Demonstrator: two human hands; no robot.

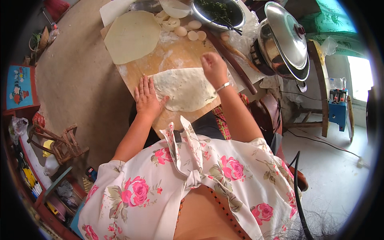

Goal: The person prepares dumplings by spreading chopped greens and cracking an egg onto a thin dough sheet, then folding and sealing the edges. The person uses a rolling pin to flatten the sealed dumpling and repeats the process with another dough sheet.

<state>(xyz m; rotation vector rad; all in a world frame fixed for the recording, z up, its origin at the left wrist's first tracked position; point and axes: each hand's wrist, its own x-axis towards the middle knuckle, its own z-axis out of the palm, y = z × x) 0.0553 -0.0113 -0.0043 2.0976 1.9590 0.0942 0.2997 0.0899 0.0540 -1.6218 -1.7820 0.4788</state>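
Note:
A stuffed, folded sheet of dough lies on a floured wooden board. Dark bits show through its skin, and a little green peeks out at its right edge. My left hand rests flat at the left end of this dough, fingers spread, thumb on its edge. Above the right end, my right hand is curled into a loose fist, with nothing visible in it. Farther up the board lies a thin round dough sheet, its left side at the board's edge.
Eggs or eggshells, dough pieces and a pale bowl sit at the far side. Chopped greens fill a metal basin. Right of the board are a dark rolling pin and a lidded pan. A wooden stool stands left.

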